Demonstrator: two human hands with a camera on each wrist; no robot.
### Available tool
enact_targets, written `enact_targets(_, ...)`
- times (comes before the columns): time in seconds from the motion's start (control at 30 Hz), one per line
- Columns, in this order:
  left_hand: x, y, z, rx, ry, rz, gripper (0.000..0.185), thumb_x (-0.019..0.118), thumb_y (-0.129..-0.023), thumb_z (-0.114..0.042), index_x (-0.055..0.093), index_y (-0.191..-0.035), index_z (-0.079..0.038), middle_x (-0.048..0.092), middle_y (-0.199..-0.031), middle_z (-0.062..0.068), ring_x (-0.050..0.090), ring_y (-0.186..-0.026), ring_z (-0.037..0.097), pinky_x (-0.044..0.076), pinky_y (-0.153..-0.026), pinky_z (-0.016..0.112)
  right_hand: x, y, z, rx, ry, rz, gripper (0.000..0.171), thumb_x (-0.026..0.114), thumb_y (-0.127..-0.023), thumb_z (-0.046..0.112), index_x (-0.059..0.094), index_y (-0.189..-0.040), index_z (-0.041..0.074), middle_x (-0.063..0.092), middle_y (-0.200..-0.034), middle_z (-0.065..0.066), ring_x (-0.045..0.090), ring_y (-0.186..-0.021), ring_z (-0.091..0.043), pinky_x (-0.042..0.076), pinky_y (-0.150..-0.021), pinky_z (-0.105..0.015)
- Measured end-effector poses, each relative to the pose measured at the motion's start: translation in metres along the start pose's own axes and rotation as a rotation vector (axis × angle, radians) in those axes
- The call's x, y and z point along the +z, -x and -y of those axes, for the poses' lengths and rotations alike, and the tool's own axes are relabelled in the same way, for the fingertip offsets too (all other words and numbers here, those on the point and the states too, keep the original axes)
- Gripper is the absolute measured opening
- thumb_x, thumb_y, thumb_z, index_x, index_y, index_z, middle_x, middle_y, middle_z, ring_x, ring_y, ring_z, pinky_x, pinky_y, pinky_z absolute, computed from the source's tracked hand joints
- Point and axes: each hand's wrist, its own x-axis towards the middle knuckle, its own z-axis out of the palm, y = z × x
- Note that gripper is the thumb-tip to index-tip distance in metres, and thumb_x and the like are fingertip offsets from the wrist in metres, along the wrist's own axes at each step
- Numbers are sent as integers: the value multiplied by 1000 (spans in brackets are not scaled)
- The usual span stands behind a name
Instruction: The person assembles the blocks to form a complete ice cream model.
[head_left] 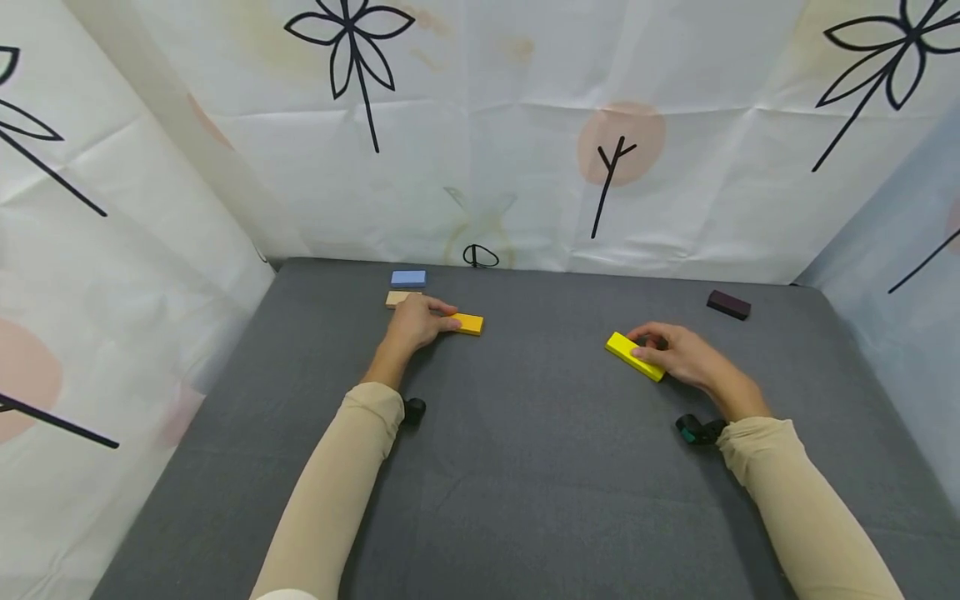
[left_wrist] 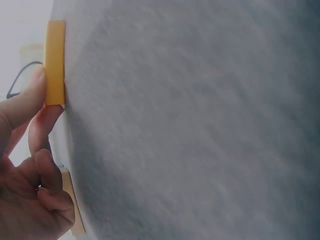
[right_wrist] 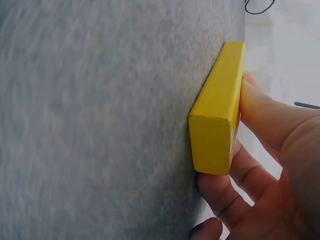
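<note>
My left hand (head_left: pixel 438 317) lies on the grey table (head_left: pixel 525 467) at the back left and pinches the near end of a flat orange block (head_left: pixel 470 323) between thumb (left_wrist: pixel 30 95) and forefinger. In the left wrist view the orange block (left_wrist: pixel 55 60) lies flat on the cloth. My right hand (head_left: pixel 651 348) grips a yellow block (head_left: pixel 633 356) at the middle right. In the right wrist view the thumb (right_wrist: pixel 270 115) and fingers clasp the long sides of the yellow block (right_wrist: pixel 217 120), which rests on the table.
A tan block (head_left: pixel 395 297) lies just behind my left hand, with a blue block (head_left: pixel 408 278) beyond it. A dark maroon block (head_left: pixel 728 304) sits at the back right. Patterned white sheets (head_left: pixel 480 142) wall the table on three sides.
</note>
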Motion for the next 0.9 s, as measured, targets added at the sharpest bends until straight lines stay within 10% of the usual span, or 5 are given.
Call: enact_targets(0.9, 27, -7, -35, -29, 59, 28, 24, 80, -89, -29, 81, -113, -27, 67, -138, 6, 58, -129, 30, 47, -110, 50, 25, -5, 35, 35, 1, -26, 51, 62, -104, 24, 49, -150, 8, 61, -101, -10, 49, -71, -17, 40, -62, -29)
